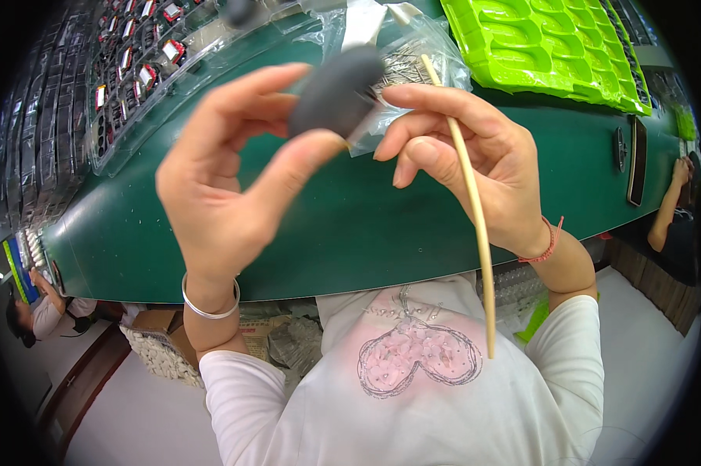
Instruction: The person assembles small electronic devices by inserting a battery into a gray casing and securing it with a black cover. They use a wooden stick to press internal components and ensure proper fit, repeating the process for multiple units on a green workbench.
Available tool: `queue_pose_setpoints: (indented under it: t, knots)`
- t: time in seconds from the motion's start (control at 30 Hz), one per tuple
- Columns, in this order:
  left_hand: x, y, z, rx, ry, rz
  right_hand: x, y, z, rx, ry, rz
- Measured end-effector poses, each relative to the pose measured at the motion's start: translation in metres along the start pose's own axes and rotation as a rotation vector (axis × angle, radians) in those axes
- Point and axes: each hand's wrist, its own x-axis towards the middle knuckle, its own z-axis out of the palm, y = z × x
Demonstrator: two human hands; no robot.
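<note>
My left hand [222, 182] grips a smooth, dark grey, rounded oval piece [335, 93] between thumb and fingers; motion blurs it. Close to its right side is my right hand [498, 159], fingers bent, with a long pale wooden stick [474, 213] resting across the palm. The stick slants from the fingers down toward my shirt. At the right fingertips, beside the oval piece, I cannot make out whether something small is pinched. Just behind both hands lies an open clear plastic bag [408, 66] of thin metal pins or screws on the green tabletop [350, 233].
Clear trays [106, 147] hold several small black and red parts at the far left, beside stacked black trays [36, 116]. A bright green moulded tray [537, 46] sits far right. A dark flat bar [637, 159] and small black part [620, 149] lie right. Other people work at both sides.
</note>
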Motion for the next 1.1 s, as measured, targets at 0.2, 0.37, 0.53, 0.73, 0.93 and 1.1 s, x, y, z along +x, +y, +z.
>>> queue_pose_setpoints:
  t: [0.2,0.37,0.53,0.73,0.93,1.1]
  knots:
    - [0.033,-0.018,-0.038,0.413,0.509,0.069,-0.001,-0.004,0.003,0.008,0.000,-0.002]
    - [0.069,-0.042,-0.064,0.710,0.593,-0.029,-0.001,-0.003,0.005,-0.032,-0.018,-0.030]
    - [0.084,-0.064,-0.055,1.092,0.508,0.004,-0.003,-0.006,0.004,-0.059,-0.027,0.011]
    - [0.076,-0.067,-0.068,1.053,0.526,0.116,-0.003,-0.007,0.003,-0.067,-0.013,-0.018]
    - [0.080,-0.079,-0.096,1.338,0.481,-0.126,-0.003,-0.010,0.002,-0.066,-0.015,-0.034]
    - [0.088,-0.076,-0.107,0.890,0.359,-0.362,-0.002,-0.009,0.002,-0.072,-0.016,-0.032]
